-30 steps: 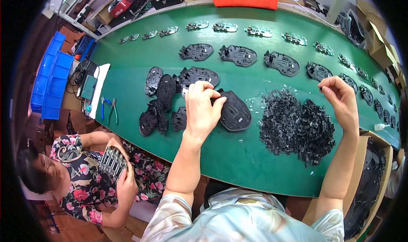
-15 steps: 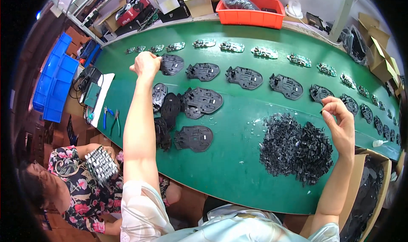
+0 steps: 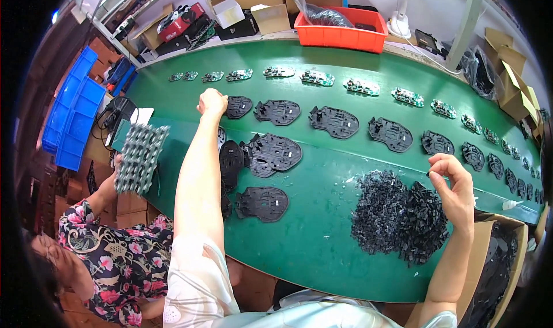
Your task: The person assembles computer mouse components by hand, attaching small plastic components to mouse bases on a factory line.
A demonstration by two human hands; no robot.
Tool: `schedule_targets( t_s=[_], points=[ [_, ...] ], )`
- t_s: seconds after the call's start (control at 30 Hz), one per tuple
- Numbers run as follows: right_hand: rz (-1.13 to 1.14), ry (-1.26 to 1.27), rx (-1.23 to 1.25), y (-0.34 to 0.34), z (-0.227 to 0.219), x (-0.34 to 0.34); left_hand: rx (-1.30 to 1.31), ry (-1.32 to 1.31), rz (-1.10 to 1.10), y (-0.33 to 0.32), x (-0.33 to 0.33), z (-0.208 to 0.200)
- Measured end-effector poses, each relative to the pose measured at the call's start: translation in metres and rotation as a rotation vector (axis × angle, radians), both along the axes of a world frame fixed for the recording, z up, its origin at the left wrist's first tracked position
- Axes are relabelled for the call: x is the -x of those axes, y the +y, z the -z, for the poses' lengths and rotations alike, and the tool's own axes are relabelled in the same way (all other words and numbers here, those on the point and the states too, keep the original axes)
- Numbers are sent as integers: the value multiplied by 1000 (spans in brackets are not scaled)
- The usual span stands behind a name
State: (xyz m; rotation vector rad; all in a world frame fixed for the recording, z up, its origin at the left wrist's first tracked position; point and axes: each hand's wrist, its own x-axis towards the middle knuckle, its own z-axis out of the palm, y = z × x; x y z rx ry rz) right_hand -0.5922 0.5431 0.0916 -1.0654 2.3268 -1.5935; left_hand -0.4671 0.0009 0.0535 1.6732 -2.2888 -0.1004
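My left hand [image 3: 213, 102] is closed at the left edge of a black plastic mouse base [image 3: 238, 107], which lies at the left end of a row of similar bases. My arm hides part of that edge. Over the right side of the table, my right hand [image 3: 454, 184] pinches a small black plastic piece [image 3: 430, 174] between thumb and fingertips. Below it are a heap of small black clips [image 3: 377, 213] and a darker heap of black pieces [image 3: 426, 224]. More bases, such as this mouse base [image 3: 262, 204], lie nearer me, some overlapping beside my left forearm.
Green circuit boards [image 3: 362, 86] form a row behind the bases. A red bin [image 3: 342, 36] stands at the back. At left, a co-worker's hand holds a grid-like stack of boards [image 3: 141, 160] by blue bins [image 3: 75, 115]. A cardboard box [image 3: 507, 270] stands right.
My left hand has lowered the mouse base into the row. My right hand keeps its pinch, shifted slightly left. The co-worker has raised the stack of boards to the table's left edge.
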Motion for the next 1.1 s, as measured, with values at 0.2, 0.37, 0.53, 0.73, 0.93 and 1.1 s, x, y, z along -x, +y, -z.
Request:
schedule_targets(
  t_s=[0.2, 0.37, 0.53, 0.73, 0.93, 1.1],
  points=[
    [-21, 10, 1, -10, -4, -9, 142, 292, 334, 73, -21, -26],
    [-68, 86, -44, -25, -7, -19, -84, 536, 816, 243, -33, -30],
    [-250, 237, -64, -124, -18, -26, 108, 640, 926, 294, -51, 15],
    [-282, 385, -154, -262, -2, -12, 275, 668, 1075, 308, -39, 42],
    [-283, 314, -440, -392, 25, -26, 242, 637, 1066, 307, -39, 55],
    [-251, 284, -525, -457, 48, -19, 220, 566, 1086, 310, -39, 64]
  ],
)
